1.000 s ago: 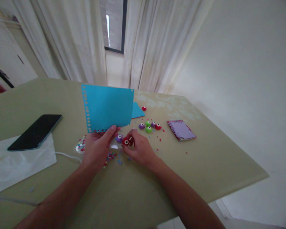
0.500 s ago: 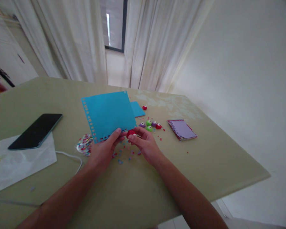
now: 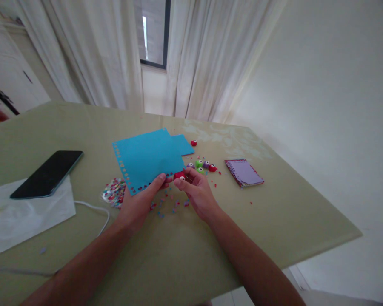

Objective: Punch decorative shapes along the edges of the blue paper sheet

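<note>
My left hand [image 3: 143,197] pinches the near edge of a sheet of blue paper [image 3: 147,159], which has small punched holes along its left and near edges. Between the thumb and fingers of my right hand [image 3: 198,191] is a small red craft punch [image 3: 179,175], at the sheet's near right corner. Below the hands, tiny punched paper bits [image 3: 174,208] are scattered on the table. Several more punches, a green one [image 3: 200,171] and a red one [image 3: 212,168] among them, stand just beyond my right hand.
A pile of coloured confetti [image 3: 115,193] lies left of my left hand. Smaller blue paper [image 3: 183,144] and a lone red punch [image 3: 194,143] sit behind the sheet. At right is a stack of purple paper [image 3: 244,173]; at left, a phone [image 3: 47,174] and a white cable [image 3: 95,208].
The blue sheet has tipped lower and shifted slightly right. My right hand has moved a little to the right with the red craft punch still in it.
</note>
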### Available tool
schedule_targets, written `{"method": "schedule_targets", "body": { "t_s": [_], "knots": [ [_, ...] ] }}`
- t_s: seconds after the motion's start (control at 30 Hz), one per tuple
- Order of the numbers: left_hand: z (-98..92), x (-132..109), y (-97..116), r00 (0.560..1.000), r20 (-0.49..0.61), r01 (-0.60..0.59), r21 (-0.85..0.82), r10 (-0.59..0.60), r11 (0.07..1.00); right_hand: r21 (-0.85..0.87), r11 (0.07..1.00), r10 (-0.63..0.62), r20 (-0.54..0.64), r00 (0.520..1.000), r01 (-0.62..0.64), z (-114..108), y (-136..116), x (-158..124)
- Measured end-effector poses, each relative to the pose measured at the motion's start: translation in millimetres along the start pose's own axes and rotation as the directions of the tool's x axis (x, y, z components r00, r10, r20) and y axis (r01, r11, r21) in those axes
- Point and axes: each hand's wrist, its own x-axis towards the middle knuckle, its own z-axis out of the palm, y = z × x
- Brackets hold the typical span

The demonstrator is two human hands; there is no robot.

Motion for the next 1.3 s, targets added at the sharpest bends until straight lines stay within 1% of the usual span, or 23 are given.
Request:
{"method": "schedule_targets", "body": {
  "t_s": [0.17, 0.3, 0.5, 0.63, 0.83, 1.03, 1.13, 1.3],
  "knots": [
    [1.3, -2.2, 9.1, 0.999, -0.033, -0.016, 0.045, 0.017, 0.999, -0.001, 1.000, 0.010, -0.011, 1.000, -0.010, -0.3, 0.3, 0.1],
    [4.9, -5.0, 15.6, 1.000, -0.015, -0.016, 0.042, 0.017, 0.999, -0.022, 1.000, -0.015, -0.014, 1.000, 0.015, -0.8, 1.5, 0.7],
    [5.2, -5.8, 13.1, 1.000, -0.022, -0.004, 0.053, 0.005, 0.999, -0.047, 0.998, -0.030, -0.055, 0.998, 0.027, -2.1, 2.2, 1.8],
    [5.1, -4.4, 11.7, 0.999, 0.002, -0.032, 0.054, 0.032, 0.998, -0.065, 0.998, -0.002, -0.035, 0.999, 0.000, -2.6, 1.4, 1.5],
    [6.6, -7.0, 19.5, 0.999, -0.035, -0.013, 0.033, 0.014, 0.999, -0.065, 0.998, 0.028, 0.002, 1.000, -0.028, -1.2, -0.6, 0.5],
    [5.4, -4.3, 10.3, 0.999, -0.036, -0.008, 0.027, 0.009, 1.000, -0.069, 0.998, -0.011, 0.022, 1.000, 0.013, -1.9, -0.2, 0.2],
    [5.5, -2.8, 6.9, 0.999, -0.011, -0.039, 0.007, 0.039, 0.999, -0.050, 0.999, -0.017, 0.002, 1.000, 0.017, -2.8, 0.9, 0.8],
    [3.8, -2.5, 6.2, 0.998, 0.000, -0.063, 0.057, 0.063, 0.996, -0.004, 1.000, 0.002, 0.001, 1.000, -0.002, -3.6, 0.7, 1.6]
  ]
}}
